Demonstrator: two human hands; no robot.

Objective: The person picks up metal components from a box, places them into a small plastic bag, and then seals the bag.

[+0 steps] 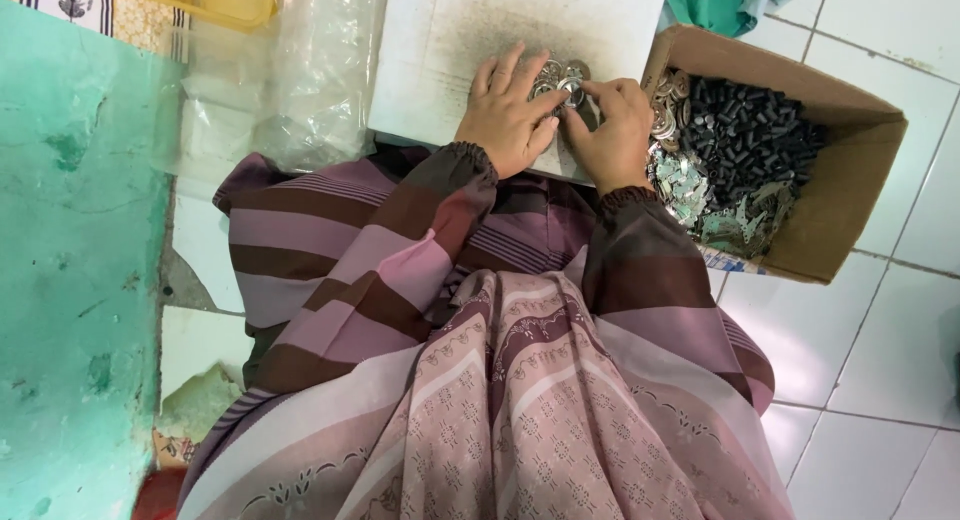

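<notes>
Seen from above: both hands down on a white board [480,30] laid across the lap, over a white tiled floor [860,360]. Between them, a small heap of silvery metal rings [558,78], right at the fingertips of both. Left hand [510,115] flat and spread, fingers fanned over the near-left side of the heap, touching it, not closed round anything. Right hand [612,130] curled, thumb and forefinger pinched narrow at the heap's right edge, seemingly on a single ring, though too small and too covered to say for sure. So: heap straight ahead of both hands, slightly up-board from the knuckles, right hand the nearer to a pick. No clear long axis to the heap; roughly round.

Just to the right, touching the board's edge, an open cardboard box [850,195] holding more silvery pieces [690,185] along its near-left side and dark short cylinders [750,135] filling the rest. Clear plastic bags [300,80] to the left of the board, beside a green wall [70,230].
</notes>
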